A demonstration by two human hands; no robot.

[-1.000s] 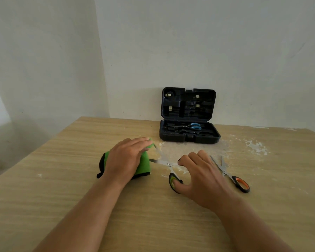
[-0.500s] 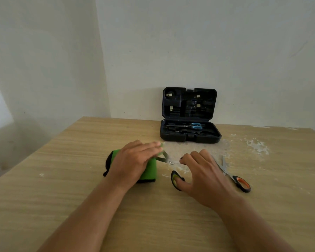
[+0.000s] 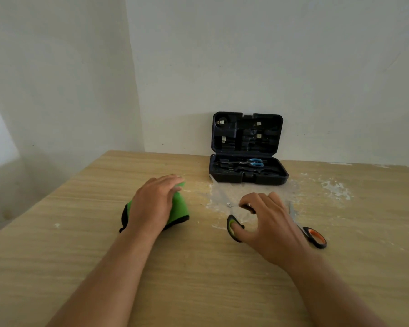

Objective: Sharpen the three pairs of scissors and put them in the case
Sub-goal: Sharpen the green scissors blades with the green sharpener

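We see a wooden table against a white wall. Our left hand lies flat on a green and black sharpener, fingers straight, pressing it down. Our right hand holds the green scissors: the thumb is curled through the green handle ring, and the fingers bend over the other handle. The blades point toward 11 o'clock from that hand, but they are blurry and hard to see.

The orange scissors lie flat just beside the right hand, at its 3 o'clock, partly hidden by it. The black case stands open at 12 o'clock, by the wall, lid upright. The blue scissors rest inside its bottom half. White dust marks the table at 2 o'clock.
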